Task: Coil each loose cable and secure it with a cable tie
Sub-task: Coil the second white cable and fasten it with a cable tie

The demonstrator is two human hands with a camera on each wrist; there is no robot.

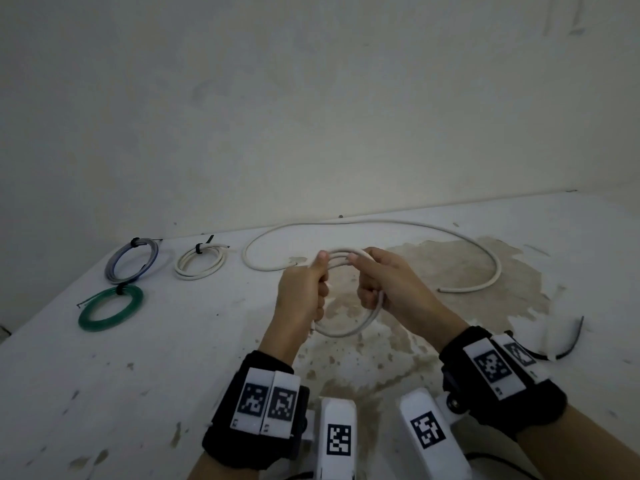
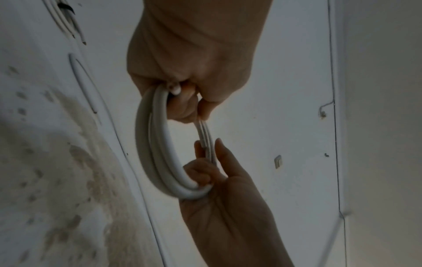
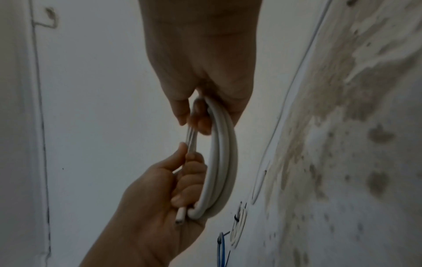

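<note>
left hand (image 1: 304,289) and right hand (image 1: 384,282) are each gripping, fingers curled round, opposite sides of a thick white round cable (image 1: 346,332) coil above the stained white table (image 1: 173,358); its loose length is trailing behind; three tied coils (image 1: 201,261) are lying far left.

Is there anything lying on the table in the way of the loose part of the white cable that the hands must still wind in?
Nothing visible. The loose white cable lies alone on the table. Both the left hand and right hand already grip its coil. The three tied coils lie apart, further left.
</note>
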